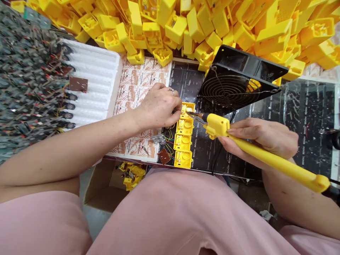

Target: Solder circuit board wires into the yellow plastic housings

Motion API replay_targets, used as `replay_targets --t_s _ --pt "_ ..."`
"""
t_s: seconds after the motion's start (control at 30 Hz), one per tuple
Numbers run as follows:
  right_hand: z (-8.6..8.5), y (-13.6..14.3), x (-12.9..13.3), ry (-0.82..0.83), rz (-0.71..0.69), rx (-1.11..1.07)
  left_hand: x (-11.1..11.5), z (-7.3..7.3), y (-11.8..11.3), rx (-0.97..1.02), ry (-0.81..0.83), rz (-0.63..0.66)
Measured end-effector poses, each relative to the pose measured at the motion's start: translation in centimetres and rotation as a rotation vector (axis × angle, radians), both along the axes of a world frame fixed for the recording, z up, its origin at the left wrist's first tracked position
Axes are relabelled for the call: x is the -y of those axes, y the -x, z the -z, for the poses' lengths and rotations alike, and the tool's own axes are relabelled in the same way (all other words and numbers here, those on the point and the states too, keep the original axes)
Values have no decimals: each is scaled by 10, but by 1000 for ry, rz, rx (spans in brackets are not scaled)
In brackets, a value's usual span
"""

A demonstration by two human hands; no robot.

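My right hand (261, 140) is wrapped round a yellow soldering tool (276, 159). Its dark tip points left and reaches the farthest of several yellow housings (183, 141), which stand in a column on the black mat. Over the left edge of that same housing, my left hand (162, 106) has its fingers bent together; what they pinch is too small to make out. Thin coloured wires run from the housings to a brown circuit board (164, 156) and a small grey part (158, 139), both left of the column.
A black fan (233, 81) stands beyond my right hand. Many yellow housings (176, 28) are heaped along the back. At left are a white foam tray (103, 71) and massed circuit parts (26, 88). An open cardboard box (99, 187) sits below the table edge.
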State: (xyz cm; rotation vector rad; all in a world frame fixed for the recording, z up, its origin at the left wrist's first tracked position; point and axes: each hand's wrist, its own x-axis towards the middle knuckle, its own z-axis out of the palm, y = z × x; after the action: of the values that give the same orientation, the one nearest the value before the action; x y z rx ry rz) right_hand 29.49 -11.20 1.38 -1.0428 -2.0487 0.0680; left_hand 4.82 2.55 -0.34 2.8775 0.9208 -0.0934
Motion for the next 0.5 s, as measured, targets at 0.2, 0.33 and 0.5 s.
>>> replay_targets --t_s 0.2,0.33,0.5 --pt "5 2 -4 10 -7 -22 2 -3 -4 -32 30 -13" --pt "7 -3 7 -12 128 -19 -1 -2 -1 -31 73 -12" --pt "15 -17 50 43 491 -281 0 -13 14 204 27 -42"
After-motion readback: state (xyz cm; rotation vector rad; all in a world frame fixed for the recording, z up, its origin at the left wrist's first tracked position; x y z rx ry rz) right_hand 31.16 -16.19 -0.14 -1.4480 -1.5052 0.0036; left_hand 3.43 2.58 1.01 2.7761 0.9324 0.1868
